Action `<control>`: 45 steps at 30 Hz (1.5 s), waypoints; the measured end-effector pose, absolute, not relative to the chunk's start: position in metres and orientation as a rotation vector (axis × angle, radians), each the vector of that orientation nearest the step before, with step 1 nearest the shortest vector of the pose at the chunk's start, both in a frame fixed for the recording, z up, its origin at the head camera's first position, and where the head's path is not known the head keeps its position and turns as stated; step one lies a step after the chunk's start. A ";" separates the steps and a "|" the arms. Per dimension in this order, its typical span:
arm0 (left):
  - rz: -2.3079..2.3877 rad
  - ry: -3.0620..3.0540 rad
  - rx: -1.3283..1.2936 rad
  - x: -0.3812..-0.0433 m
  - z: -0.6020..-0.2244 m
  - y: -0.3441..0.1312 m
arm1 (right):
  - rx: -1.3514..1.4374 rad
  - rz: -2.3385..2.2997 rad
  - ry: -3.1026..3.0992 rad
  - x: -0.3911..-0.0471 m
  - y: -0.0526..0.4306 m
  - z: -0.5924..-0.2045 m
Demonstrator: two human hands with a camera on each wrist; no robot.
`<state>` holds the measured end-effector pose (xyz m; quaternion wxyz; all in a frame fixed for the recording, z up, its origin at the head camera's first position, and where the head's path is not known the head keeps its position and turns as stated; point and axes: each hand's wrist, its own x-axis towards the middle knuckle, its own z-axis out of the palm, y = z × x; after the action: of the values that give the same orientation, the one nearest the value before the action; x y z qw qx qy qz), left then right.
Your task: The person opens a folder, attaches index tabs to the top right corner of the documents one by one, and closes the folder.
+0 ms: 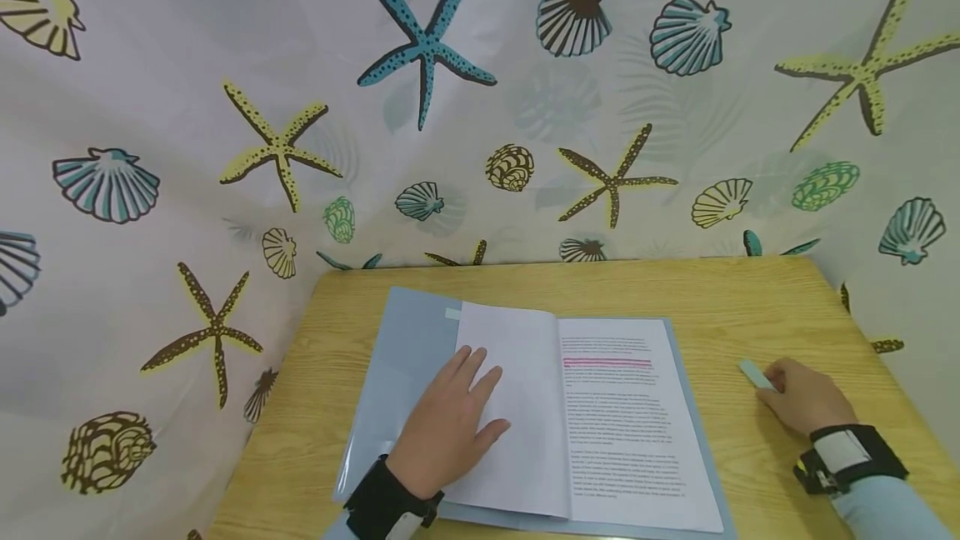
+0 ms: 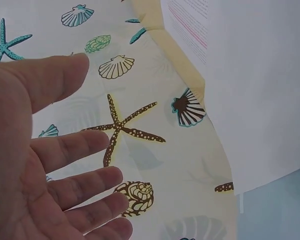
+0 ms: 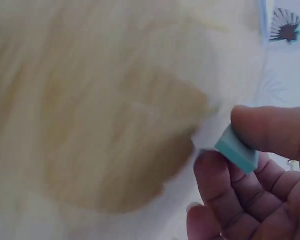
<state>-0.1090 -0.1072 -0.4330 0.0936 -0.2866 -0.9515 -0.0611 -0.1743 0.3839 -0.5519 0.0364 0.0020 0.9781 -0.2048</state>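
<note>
right fingers (image 3: 213, 176) | pinch pale green block (image 3: 237, 154) | 1 end juts beyond them

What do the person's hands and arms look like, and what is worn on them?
The left hand and right hand are ungloved. The left strap and right strap are black, each with a whitish patch. The left sleeve and right sleeve are light blue, though only a corner of the left shows.

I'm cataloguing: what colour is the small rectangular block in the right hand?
The small rectangular block is pale blue-green, best seen in the right wrist view.
</note>
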 end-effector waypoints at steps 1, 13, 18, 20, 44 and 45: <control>-0.188 -2.817 -0.864 -0.110 -0.432 -0.106 | -0.018 -0.647 3.007 -0.174 0.381 -0.551; -0.259 -2.654 -1.035 -0.120 -0.432 -0.084 | -0.226 -0.957 2.914 -0.163 0.309 -0.519; -0.339 -2.583 -1.074 -0.122 -0.438 -0.067 | -0.330 -1.073 2.879 -0.154 0.270 -0.511; -0.359 -2.585 -1.070 -0.122 -0.443 -0.061 | -0.369 -1.115 2.852 -0.151 0.256 -0.509; -0.408 -2.672 -1.036 -0.115 -0.480 -0.032 | -0.662 -1.473 2.414 -0.128 0.186 -0.496; -0.411 -2.666 -1.037 -0.115 -0.481 -0.032 | -0.657 -1.465 2.417 -0.128 0.186 -0.497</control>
<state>-0.1155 -0.0321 -0.4806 0.1257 -0.3559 -0.9152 -0.1412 -0.1277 0.1859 -0.4969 0.1196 -0.2247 0.8270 -0.5014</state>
